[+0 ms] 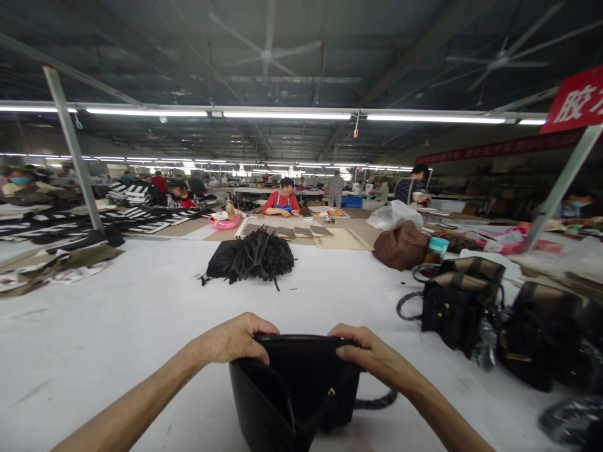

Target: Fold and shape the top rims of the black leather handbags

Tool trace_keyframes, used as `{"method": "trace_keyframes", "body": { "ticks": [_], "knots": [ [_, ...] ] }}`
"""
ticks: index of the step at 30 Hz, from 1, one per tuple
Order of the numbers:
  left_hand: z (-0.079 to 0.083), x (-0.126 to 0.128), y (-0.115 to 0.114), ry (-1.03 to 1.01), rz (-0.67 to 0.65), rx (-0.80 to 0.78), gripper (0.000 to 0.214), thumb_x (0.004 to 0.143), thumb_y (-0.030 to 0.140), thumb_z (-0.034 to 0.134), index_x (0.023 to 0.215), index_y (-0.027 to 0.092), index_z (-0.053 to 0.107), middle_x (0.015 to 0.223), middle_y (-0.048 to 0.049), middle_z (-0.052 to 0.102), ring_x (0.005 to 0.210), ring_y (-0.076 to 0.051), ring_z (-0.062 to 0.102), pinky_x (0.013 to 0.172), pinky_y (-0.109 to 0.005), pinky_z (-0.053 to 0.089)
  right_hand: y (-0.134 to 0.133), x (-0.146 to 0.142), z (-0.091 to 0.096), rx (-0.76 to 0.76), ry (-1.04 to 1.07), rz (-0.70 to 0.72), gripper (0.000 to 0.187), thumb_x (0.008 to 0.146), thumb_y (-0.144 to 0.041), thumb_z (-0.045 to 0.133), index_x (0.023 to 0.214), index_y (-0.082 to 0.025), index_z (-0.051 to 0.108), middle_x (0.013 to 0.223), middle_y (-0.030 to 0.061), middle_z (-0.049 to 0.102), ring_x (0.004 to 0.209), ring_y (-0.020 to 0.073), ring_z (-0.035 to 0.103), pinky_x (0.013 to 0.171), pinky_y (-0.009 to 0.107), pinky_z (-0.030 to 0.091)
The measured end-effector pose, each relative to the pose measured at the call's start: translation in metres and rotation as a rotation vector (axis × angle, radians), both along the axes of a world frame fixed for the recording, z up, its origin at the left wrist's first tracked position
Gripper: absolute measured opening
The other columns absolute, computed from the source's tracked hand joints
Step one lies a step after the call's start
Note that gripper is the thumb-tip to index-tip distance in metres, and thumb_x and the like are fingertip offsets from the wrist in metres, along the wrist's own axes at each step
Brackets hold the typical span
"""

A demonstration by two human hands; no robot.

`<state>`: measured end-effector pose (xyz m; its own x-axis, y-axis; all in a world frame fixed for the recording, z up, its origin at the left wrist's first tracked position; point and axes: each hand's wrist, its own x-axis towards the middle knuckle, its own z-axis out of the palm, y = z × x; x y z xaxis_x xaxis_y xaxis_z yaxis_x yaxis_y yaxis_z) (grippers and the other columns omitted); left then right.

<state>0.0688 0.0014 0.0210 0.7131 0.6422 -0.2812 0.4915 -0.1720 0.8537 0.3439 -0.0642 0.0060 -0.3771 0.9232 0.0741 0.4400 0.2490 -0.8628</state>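
Note:
A black handbag (311, 383) stands on the white table in front of me, its mouth spread at the near side. My left hand (242, 339) pinches the far rim at its left corner, thumb on the inside. On the right corner of the same rim, my right hand (360, 348) grips with thumb and fingers. A small gold-coloured fitting shows on the bag's front, and a wrapped handle (377, 400) sticks out at the lower right. The bag's bottom is partly out of frame.
Beyond the bag lies a bundle of black strips (261, 254) on the white table (155, 314). Several finished-looking black handbags (459, 307) stand at the right, near a brown cloth bundle (400, 245) and a jar with a blue lid (437, 249). A person in red (282, 201) sits across.

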Motion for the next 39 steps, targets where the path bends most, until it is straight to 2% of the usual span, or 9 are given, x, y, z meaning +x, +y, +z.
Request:
{"method": "trace_keyframes", "body": {
  "ticks": [5, 11, 15, 18, 21, 27, 30, 34, 39],
  "knots": [
    [-0.003, 0.001, 0.001, -0.096, -0.006, 0.01, 0.025, 0.068, 0.03, 0.054, 0.083, 0.014, 0.064, 0.066, 0.0012, 0.056, 0.06, -0.012, 0.048, 0.054, -0.018, 0.037, -0.001, -0.002, -0.006, 0.014, -0.003, -0.07, 0.024, 0.075, -0.029, 0.047, 0.088, -0.017, 0.062, 0.079, 0.0006, 0.059, 0.073, 0.0151, 0.049, 0.065, 0.025, 0.037],
    [-0.004, 0.0, 0.002, -0.143, -0.021, -0.028, 0.026, 0.071, 0.035, 0.055, 0.082, 0.013, 0.063, 0.068, 0.0008, 0.056, 0.062, -0.011, 0.047, 0.057, -0.019, 0.037, -0.002, -0.004, -0.013, -0.021, -0.02, -0.164, 0.021, 0.072, -0.031, 0.054, 0.086, -0.019, 0.063, 0.066, -0.0027, 0.054, 0.061, 0.0108, 0.045, 0.055, 0.022, 0.033],
    [-0.004, 0.0, 0.0, -0.173, -0.021, -0.079, 0.028, 0.071, 0.037, 0.056, 0.082, 0.013, 0.064, 0.069, 0.0, 0.058, 0.061, -0.011, 0.048, 0.056, -0.019, 0.037, -0.004, -0.009, -0.01, 0.015, -0.027, -0.141, 0.016, 0.074, -0.031, 0.053, 0.078, -0.019, 0.063, 0.075, -0.0016, 0.055, 0.066, 0.0112, 0.047, 0.057, 0.021, 0.033],
    [-0.005, 0.0, 0.0, -0.182, -0.001, -0.083, 0.027, 0.071, 0.036, 0.057, 0.082, 0.012, 0.064, 0.069, -0.0001, 0.059, 0.06, -0.011, 0.048, 0.056, -0.019, 0.037, -0.003, -0.013, -0.007, 0.073, -0.07, -0.12, 0.021, 0.077, -0.032, 0.049, 0.072, -0.018, 0.063, 0.078, -0.0005, 0.054, 0.07, 0.0127, 0.049, 0.06, 0.022, 0.035],
    [-0.007, 0.0, 0.001, -0.183, 0.01, -0.077, 0.026, 0.07, 0.034, 0.057, 0.082, 0.012, 0.065, 0.068, -0.0002, 0.059, 0.06, -0.011, 0.047, 0.056, -0.019, 0.037, -0.001, -0.016, -0.003, 0.126, -0.177, -0.121, 0.026, 0.081, -0.033, 0.044, 0.07, -0.018, 0.062, 0.075, -0.0001, 0.054, 0.067, 0.0123, 0.049, 0.058, 0.022, 0.034],
    [-0.007, 0.0, 0.001, -0.181, 0.042, -0.062, 0.025, 0.07, 0.032, 0.056, 0.079, 0.011, 0.065, 0.064, 0.0002, 0.055, 0.056, -0.01, 0.044, 0.051, -0.018, 0.033, 0.003, -0.025, 0.004, 0.358, -0.565, -0.142, 0.029, 0.084, -0.032, 0.043, 0.064, -0.02, 0.059, 0.069, -0.0019, 0.058, 0.072, 0.012, 0.049, 0.066, 0.023, 0.032],
    [-0.007, 0.0, 0.001, -0.188, 0.039, -0.051, 0.024, 0.071, 0.031, 0.055, 0.078, 0.01, 0.065, 0.06, 0.001, 0.052, 0.053, -0.008, 0.041, 0.049, -0.018, 0.031, 0.007, -0.032, 0.005, 0.437, -0.736, -0.145, 0.032, 0.086, -0.034, 0.04, 0.064, -0.02, 0.058, 0.068, -0.0008, 0.06, 0.071, 0.0126, 0.05, 0.066, 0.023, 0.031],
    [-0.009, 0.0, 0.001, -0.189, 0.044, -0.038, 0.024, 0.07, 0.03, 0.054, 0.079, 0.01, 0.065, 0.059, 0.0011, 0.05, 0.052, -0.008, 0.039, 0.049, -0.019, 0.03, 0.012, -0.047, 0.007, 0.436, -0.882, -0.145, 0.033, 0.088, -0.034, 0.036, 0.068, -0.02, 0.058, 0.068, 0.0004, 0.063, 0.066, 0.0136, 0.054, 0.059, 0.024, 0.029],
    [-0.009, -0.001, 0.001, -0.193, 0.053, -0.017, 0.022, 0.07, 0.03, 0.054, 0.078, 0.011, 0.064, 0.058, 0.002, 0.048, 0.052, -0.008, 0.037, 0.048, -0.019, 0.028, 0.022, -0.072, 0.01, 0.452, -0.909, -0.085, 0.031, 0.088, -0.032, 0.035, 0.072, -0.02, 0.058, 0.07, 0.0024, 0.065, 0.067, 0.0156, 0.057, 0.057, 0.025, 0.029]
  ]
}}
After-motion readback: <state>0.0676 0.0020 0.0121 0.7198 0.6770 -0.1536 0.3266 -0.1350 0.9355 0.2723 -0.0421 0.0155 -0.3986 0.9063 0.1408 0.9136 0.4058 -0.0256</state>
